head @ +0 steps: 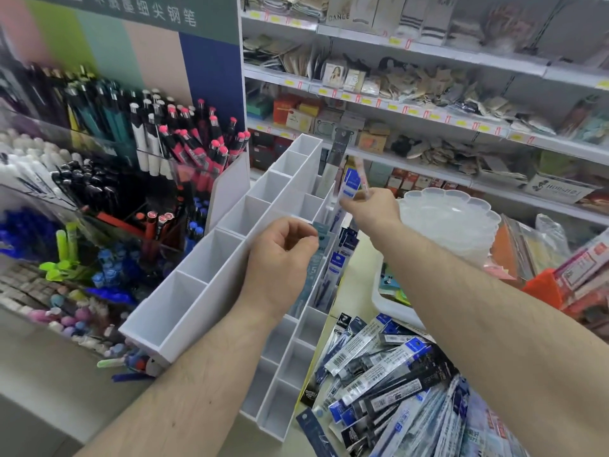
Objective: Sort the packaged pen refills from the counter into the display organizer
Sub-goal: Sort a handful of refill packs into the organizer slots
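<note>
A white display organizer (211, 285) with several open compartments stands tilted in the middle. My right hand (370, 207) pinches a blue-labelled refill pack (350, 186) upright over a far compartment. My left hand (280, 258) pinches the top of a teal refill pack (321, 240) that stands in a right-side compartment. More blue-labelled packs (336, 268) stand in the slot beside it. A heap of packaged pen refills (392, 380) in blue, black and silver lies on the counter at the lower right.
Pen racks (158, 136) with red, black and blue pens fill the left. Store shelves (428, 120) of small goods run behind. A clear scalloped plastic dish (451, 219) and a white tray (389, 301) sit right of the organizer; packaged goods (580, 268) crowd the right edge.
</note>
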Available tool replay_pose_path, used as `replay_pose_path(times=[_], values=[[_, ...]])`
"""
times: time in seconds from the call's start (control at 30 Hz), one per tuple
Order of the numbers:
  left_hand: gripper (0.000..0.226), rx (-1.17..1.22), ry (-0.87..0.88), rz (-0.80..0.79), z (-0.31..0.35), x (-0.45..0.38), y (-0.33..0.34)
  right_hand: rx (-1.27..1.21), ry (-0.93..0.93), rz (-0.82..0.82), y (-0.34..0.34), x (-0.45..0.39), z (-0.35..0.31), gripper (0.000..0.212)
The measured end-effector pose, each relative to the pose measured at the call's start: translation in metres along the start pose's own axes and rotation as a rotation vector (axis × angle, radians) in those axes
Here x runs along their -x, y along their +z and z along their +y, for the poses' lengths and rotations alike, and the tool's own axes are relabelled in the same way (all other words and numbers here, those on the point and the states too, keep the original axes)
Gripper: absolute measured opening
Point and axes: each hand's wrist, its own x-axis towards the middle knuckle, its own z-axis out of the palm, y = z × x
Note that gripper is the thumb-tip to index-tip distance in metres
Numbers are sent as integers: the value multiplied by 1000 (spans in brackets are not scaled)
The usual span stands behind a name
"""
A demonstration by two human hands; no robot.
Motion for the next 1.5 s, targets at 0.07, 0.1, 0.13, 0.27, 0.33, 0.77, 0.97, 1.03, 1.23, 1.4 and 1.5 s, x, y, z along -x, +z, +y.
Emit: replay_pose_path(times=[0.07,0.1,0.13,0.27,0.33,0.77,0.97,1.03,1.23,1.4,1.5], values=[[28,-8,-4,-1,1,1,0,-130,13,58,-11,15,-6,38],[28,-2,-9,-6,2,1,0,-227,64,43,-18,26,-8,46],[28,8,-17,-12,2,1,0,-359,136,-15,-24,37,-11,55],[16,17,-13,-55,1,3,1,-883,287,-447,-43,73,-7,69],[7,-34,17,-91,0,4,1,-987,302,-513,-44,89,-5,52],[15,-216,95,-311,1,10,1,-933,113,-342,-40,143,-14,20],[23,-136,1,-349,6,10,-1,-754,11,-220,-59,145,-20,21],[21,-157,-5,-387,10,12,0,-706,-36,-231,-60,147,-21,17],[23,-476,211,-154,45,22,-11,-760,-8,13,-80,135,-23,10],[29,-521,456,20,76,31,-41,-696,-61,192,-103,126,-18,11],[28,-523,468,6,76,32,-46,-595,-111,211,-103,125,-14,15]])
